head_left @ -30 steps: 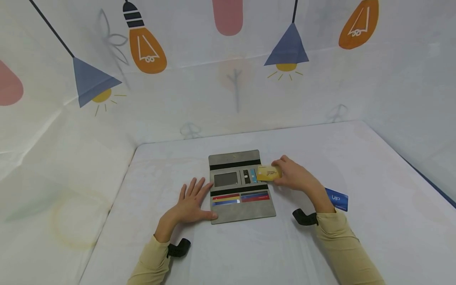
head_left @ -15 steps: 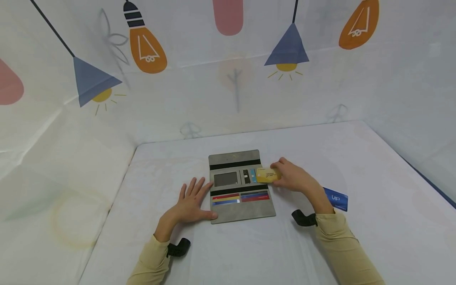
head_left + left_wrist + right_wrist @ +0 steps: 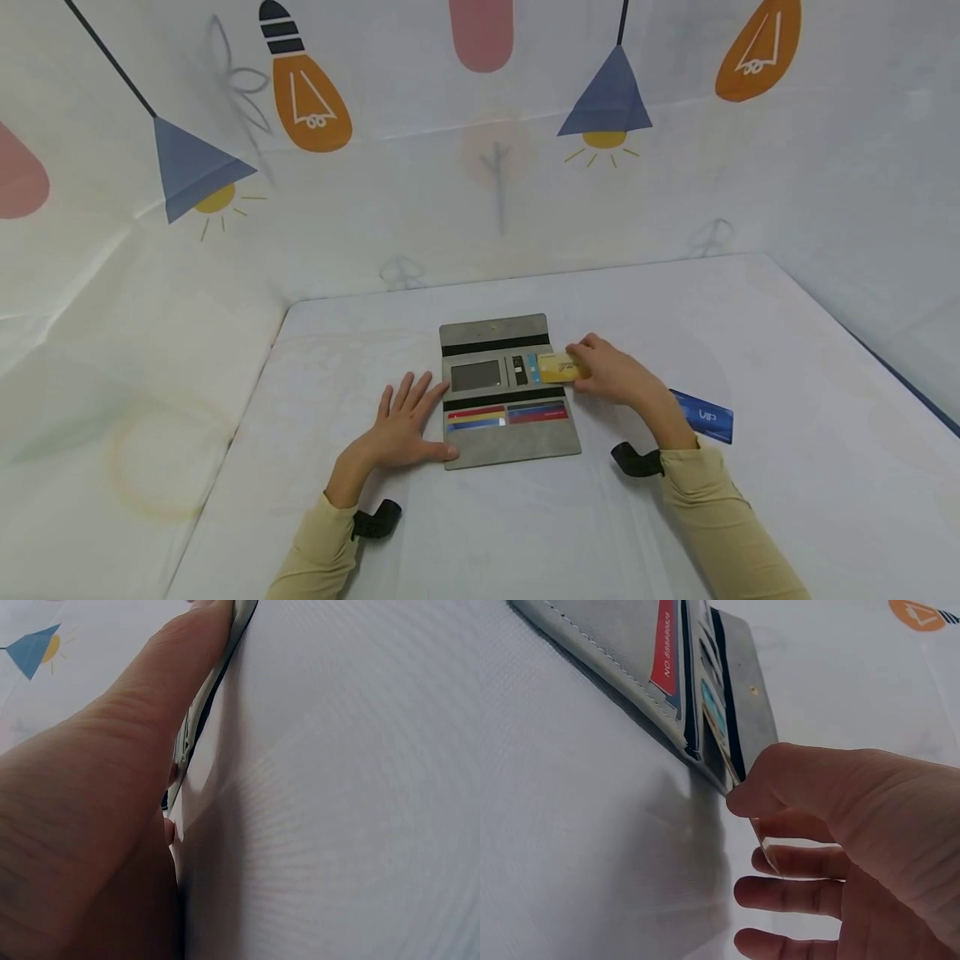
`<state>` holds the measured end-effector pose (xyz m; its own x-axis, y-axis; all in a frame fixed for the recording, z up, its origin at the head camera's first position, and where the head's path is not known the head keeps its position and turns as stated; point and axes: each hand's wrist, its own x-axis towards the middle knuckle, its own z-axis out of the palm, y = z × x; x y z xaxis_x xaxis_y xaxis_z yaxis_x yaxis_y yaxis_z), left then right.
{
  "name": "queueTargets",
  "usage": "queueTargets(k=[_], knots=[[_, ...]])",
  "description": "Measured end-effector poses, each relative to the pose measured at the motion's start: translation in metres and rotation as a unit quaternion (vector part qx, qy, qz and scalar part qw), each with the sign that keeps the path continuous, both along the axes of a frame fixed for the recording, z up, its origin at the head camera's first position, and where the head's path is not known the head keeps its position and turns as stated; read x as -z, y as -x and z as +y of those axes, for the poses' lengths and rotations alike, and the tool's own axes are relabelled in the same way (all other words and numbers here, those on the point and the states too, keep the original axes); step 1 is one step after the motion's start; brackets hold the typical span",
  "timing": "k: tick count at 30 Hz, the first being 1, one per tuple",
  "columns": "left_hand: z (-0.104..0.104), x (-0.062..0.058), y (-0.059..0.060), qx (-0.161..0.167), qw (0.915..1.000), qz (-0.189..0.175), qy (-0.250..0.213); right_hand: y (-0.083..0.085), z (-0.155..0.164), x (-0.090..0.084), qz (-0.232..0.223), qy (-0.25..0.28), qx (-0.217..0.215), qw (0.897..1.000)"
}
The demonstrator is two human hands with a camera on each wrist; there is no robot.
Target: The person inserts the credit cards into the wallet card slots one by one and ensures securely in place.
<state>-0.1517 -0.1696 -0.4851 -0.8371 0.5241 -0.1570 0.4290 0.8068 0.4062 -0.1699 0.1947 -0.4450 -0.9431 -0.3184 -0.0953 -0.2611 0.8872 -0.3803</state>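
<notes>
Gold card (image 3: 558,367) enters the open grey wallet's (image 3: 510,442) right edge (wallet lying flat)

Head view looks down; close wrist views share the wallet (image 3: 510,392).

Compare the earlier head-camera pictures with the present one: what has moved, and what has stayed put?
The right hand, pinching the gold card, has slid it leftward, further into the open grey wallet at its right edge. Nothing was picked up or released. The left hand stays flat against the wallet's left edge, the wallet has not shifted, and the blue VIP card still lies on the table.
</notes>
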Motion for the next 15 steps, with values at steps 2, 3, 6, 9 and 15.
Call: queueTargets(k=[2,3,6,9,15], knots=[[0.000,0.000,0.000,-0.001,1.0000,0.002,0.001,0.000,-0.001,0.002,0.007,-0.004,-0.004,1.000],[0.000,0.000,0.000,-0.001,1.0000,0.004,0.001,0.001,-0.001,0.003,0.010,-0.007,-0.005,1.000],[0.001,0.000,0.000,-0.002,1.0000,0.006,0.001,0.002,-0.003,0.006,0.018,-0.008,-0.009,1.000],[0.001,0.000,-0.001,-0.002,1.0000,0.006,-0.001,0.004,-0.005,0.010,0.020,-0.009,-0.004,1.000],[0.001,0.000,-0.001,-0.002,1.0000,0.003,0.000,0.004,-0.012,0.016,0.026,-0.012,-0.005,1.000]])
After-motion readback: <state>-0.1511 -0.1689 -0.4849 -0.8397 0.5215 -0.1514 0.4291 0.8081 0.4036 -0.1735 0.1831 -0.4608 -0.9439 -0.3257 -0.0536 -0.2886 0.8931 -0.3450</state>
